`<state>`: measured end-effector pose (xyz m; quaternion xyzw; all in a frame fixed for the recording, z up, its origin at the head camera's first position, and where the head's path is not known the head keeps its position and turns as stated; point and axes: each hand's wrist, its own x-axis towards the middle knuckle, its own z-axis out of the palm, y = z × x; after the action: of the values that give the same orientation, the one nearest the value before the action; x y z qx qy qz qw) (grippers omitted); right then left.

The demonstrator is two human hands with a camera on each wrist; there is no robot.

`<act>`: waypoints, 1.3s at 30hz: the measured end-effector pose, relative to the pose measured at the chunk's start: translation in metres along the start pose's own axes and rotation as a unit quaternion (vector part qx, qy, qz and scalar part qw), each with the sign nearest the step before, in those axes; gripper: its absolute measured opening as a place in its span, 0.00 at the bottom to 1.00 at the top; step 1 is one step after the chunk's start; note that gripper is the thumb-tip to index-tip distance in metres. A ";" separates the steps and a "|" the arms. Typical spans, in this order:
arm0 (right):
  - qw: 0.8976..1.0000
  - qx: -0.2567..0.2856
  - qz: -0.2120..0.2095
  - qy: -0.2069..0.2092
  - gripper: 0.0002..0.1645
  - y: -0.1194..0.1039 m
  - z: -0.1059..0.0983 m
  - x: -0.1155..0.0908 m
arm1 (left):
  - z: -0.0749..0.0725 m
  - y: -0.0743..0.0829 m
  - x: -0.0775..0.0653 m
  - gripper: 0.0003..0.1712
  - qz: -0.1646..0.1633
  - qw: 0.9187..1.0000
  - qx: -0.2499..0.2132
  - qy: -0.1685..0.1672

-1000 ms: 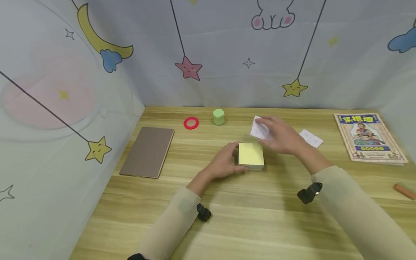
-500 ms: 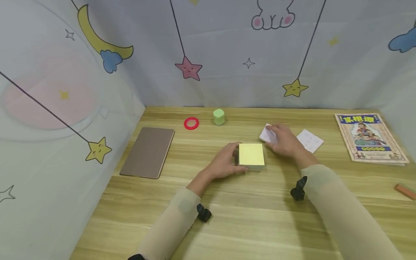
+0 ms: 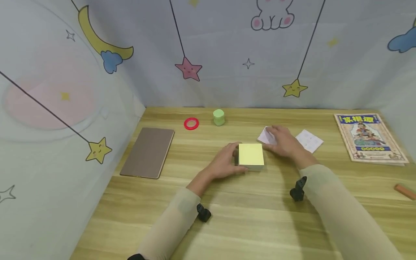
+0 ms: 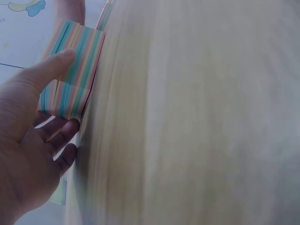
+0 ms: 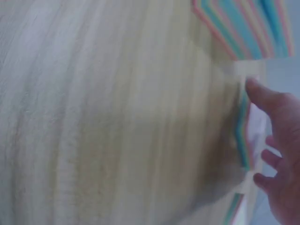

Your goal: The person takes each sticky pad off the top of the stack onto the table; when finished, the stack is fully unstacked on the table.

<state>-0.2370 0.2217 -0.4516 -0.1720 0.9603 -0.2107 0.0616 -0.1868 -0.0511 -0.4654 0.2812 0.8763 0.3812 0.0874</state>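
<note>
A thick block of sticky notes [image 3: 251, 154], yellow on top with striped sides, sits in the middle of the table. My left hand [image 3: 224, 161] grips it from the left; in the left wrist view the thumb presses on the striped side [image 4: 77, 61]. Just behind and right of the block lies a thin pad of pale pink sticky notes [image 3: 266, 136] with striped edges. My right hand [image 3: 284, 142] holds this pad, thumb at the near corner and fingers at the far edge, partly covering it. Another pale pad [image 3: 309, 141] lies to its right, under no hand.
At the back stand a red tape ring [image 3: 191, 123] and a small green cylinder [image 3: 219, 117]. A brown notebook [image 3: 147, 152] lies on the left. On the right are an illustrated booklet [image 3: 370, 138] and an orange-brown stick [image 3: 404, 191]. A printed cloth [image 3: 221, 86] rises behind the table.
My right hand has lowered the pale pad onto the table and moved it right, then slid it slightly left and nearer. My left hand and the thick block have stayed put.
</note>
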 end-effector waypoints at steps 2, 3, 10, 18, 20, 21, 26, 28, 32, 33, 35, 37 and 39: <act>1.000 0.006 -0.001 0.007 0.44 -0.005 -0.004 0.000 | 0.000 0.000 0.000 0.49 -0.001 1.000 -0.001 -0.001; 1.000 0.010 -0.002 0.009 0.43 -0.007 -0.007 -0.001 | 0.000 0.000 0.000 0.50 -0.001 1.000 -0.003 -0.003; 0.994 0.060 -0.090 0.020 0.41 -0.043 -0.026 -0.008 | -0.001 -0.001 0.001 0.51 -0.009 1.000 -0.005 -0.009; 0.986 0.009 -0.154 -0.068 0.52 -0.079 -0.019 -0.027 | -0.001 -0.001 0.000 0.51 -0.001 1.000 0.005 -0.005; 0.984 -0.003 -0.166 -0.067 0.49 -0.081 -0.014 -0.029 | -0.002 -0.001 0.000 0.51 0.000 1.000 0.004 -0.003; 0.983 -0.006 -0.171 -0.066 0.47 -0.082 -0.012 -0.029 | -0.002 -0.001 0.000 0.51 0.001 1.000 0.004 -0.001; 0.981 -0.009 -0.185 -0.052 0.42 -0.082 -0.004 -0.030 | -0.001 -0.002 0.000 0.50 0.001 1.000 0.004 -0.001; 0.982 -0.008 -0.185 -0.047 0.42 -0.083 -0.002 -0.030 | 0.000 -0.003 0.000 0.51 0.001 1.000 0.004 0.000; 0.982 -0.006 -0.187 -0.036 0.42 -0.082 0.000 -0.030 | 0.000 -0.003 0.000 0.51 0.002 1.000 0.005 0.003; 0.982 -0.006 -0.188 -0.034 0.42 -0.082 0.000 -0.030 | 0.000 -0.003 0.000 0.51 0.001 1.000 0.005 0.004; 0.981 -0.007 -0.190 -0.030 0.41 -0.083 -0.001 -0.030 | 0.000 -0.003 0.000 0.51 0.000 1.000 0.007 0.002; 0.981 -0.009 -0.190 -0.027 0.41 -0.083 -0.002 -0.031 | 0.000 -0.003 0.000 0.52 -0.003 1.000 0.007 0.000; 0.983 -0.010 -0.184 -0.023 0.41 -0.083 -0.004 -0.032 | 0.000 -0.003 0.000 0.53 -0.007 1.000 0.003 -0.003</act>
<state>-0.1830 0.1636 -0.4112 -0.3510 0.9128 -0.2044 0.0424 -0.1881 -0.0524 -0.4675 0.2769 0.8792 0.3768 0.0915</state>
